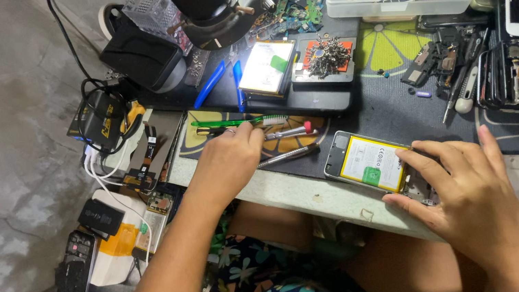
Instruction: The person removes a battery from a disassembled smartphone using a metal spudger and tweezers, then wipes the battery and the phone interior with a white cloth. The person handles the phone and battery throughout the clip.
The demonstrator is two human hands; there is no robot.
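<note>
So your right hand is pinning down the opened phone at the front edge of the bench, fingers spread wide and flat, fingertips resting on its right end. The phone is lying back-up with its yellow-bordered battery showing. Its long axis is running diagonally, the far end pointing up-left toward the tools and the near end tilting down-right under your palm.

Your left hand is reaching over to the row of tools just left of the phone, fingers curled narrow around something there. I can't tell which tool you're actually pinching. A green-handled brush is lying right past your knuckles, and a pink-tipped metal tool and a plain metal one are sitting between your hand and the phone, all running roughly left-right.
</note>
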